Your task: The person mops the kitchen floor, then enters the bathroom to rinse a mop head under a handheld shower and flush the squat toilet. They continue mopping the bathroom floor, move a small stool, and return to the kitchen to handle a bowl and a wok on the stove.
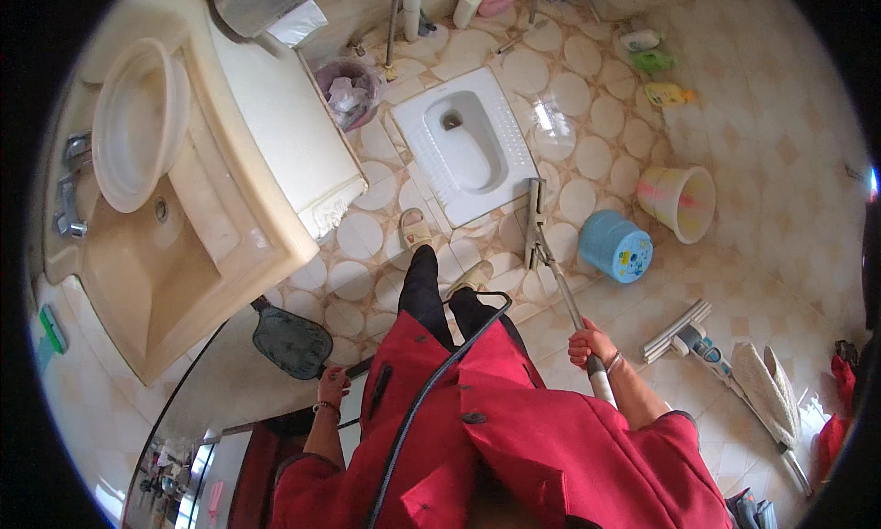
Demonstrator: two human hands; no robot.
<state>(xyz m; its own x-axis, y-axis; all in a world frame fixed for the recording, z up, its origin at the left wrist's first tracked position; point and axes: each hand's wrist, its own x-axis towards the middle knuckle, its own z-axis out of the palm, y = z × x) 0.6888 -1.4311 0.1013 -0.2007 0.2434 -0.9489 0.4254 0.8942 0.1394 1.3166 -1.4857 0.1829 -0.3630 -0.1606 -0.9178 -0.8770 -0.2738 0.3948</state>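
Observation:
My right hand (593, 344) is closed around the pole of a sponge mop (566, 291), whose white grip runs back below my wrist. The mop's long, narrow head (535, 223) rests on the floor tiles by the lower right corner of a white squat toilet (475, 150). On the other side, my left hand (334, 386) hangs low beside my red coat (440, 419), its fingers curled. Whether it holds anything cannot be made out. Just above it is a dark, oval, flat object (292, 342) of unclear kind.
A washbasin (155, 254) holding a translucent plastic basin (138, 126) fills the left. A lined waste bin (358, 102) stands beyond the counter. To the right are a blue bucket (606, 243), a pale bucket (681, 202) and a second mop (709, 353). Several bottles (664, 94) line the wall.

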